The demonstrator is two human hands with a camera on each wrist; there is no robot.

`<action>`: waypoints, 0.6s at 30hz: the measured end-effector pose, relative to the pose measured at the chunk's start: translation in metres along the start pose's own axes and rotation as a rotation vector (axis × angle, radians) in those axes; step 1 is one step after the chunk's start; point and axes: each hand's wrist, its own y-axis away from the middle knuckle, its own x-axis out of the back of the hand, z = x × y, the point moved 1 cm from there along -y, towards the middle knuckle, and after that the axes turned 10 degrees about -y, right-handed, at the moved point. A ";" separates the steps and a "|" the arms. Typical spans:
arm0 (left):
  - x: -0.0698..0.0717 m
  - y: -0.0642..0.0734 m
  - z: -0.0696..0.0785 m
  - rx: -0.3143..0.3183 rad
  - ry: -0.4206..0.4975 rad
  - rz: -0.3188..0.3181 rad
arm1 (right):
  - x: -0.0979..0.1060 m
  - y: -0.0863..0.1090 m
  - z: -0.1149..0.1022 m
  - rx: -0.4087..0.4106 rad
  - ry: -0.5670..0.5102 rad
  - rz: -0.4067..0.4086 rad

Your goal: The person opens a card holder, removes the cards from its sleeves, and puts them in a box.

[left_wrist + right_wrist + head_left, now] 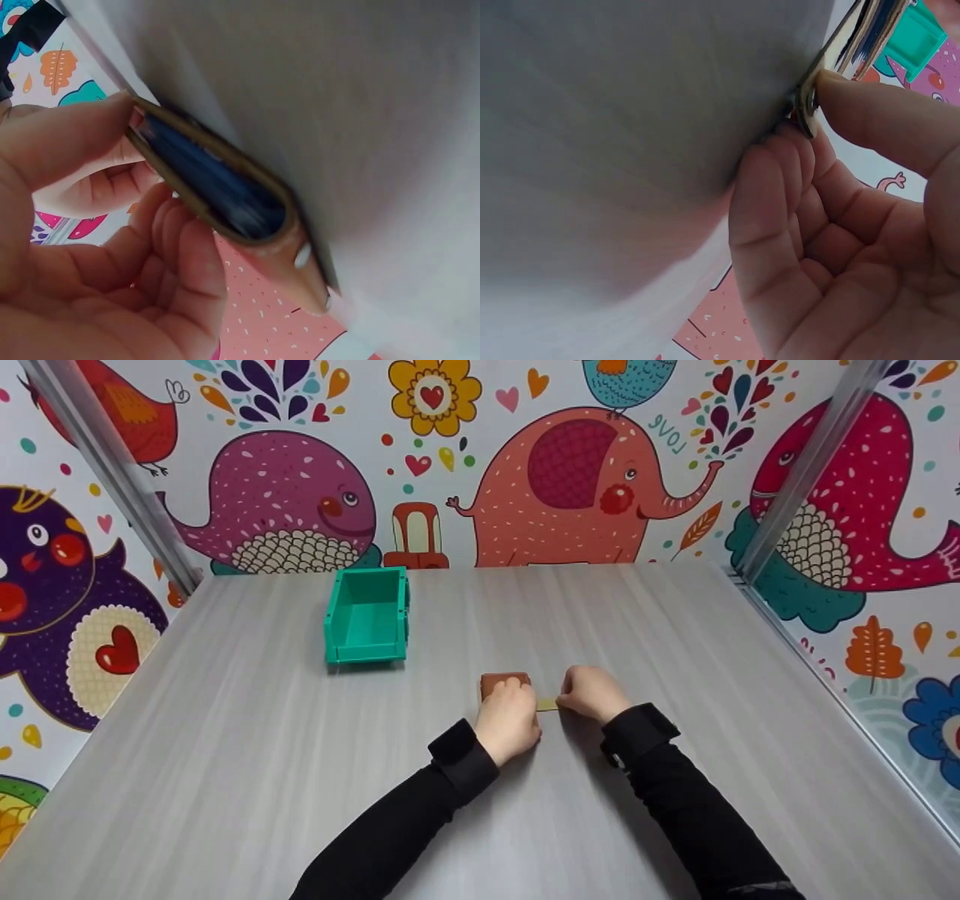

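The brown case [495,682] sits just below the centre of the head view. Your left hand [508,721] grips it, thumb on one cover, curled fingers against the other. Your right hand [595,692] pinches the narrow strap [547,705] by its end, at the metal fastener [811,99]. Caution: the grip on the strap is small; an off-axis pull may let it slip from your fingertips. If your left grip loosens, the case may pivot with the strap. Excess squeezing could bend the covers and pinch the blue contents [217,180].
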 end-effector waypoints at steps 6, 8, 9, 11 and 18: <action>0.001 0.000 -0.001 0.009 0.013 -0.012 | 0.000 0.001 -0.001 0.002 0.002 -0.002; 0.003 0.000 -0.002 0.007 0.018 -0.010 | 0.000 0.001 -0.002 -0.001 0.003 -0.003; 0.004 0.001 -0.002 0.001 0.020 -0.004 | 0.000 0.001 -0.002 -0.001 0.002 -0.002; 0.005 0.001 -0.003 -0.011 0.017 0.013 | 0.000 0.001 -0.002 -0.001 0.000 0.000; 0.014 0.003 -0.009 -0.017 0.067 0.017 | 0.000 0.001 -0.001 0.003 0.002 0.005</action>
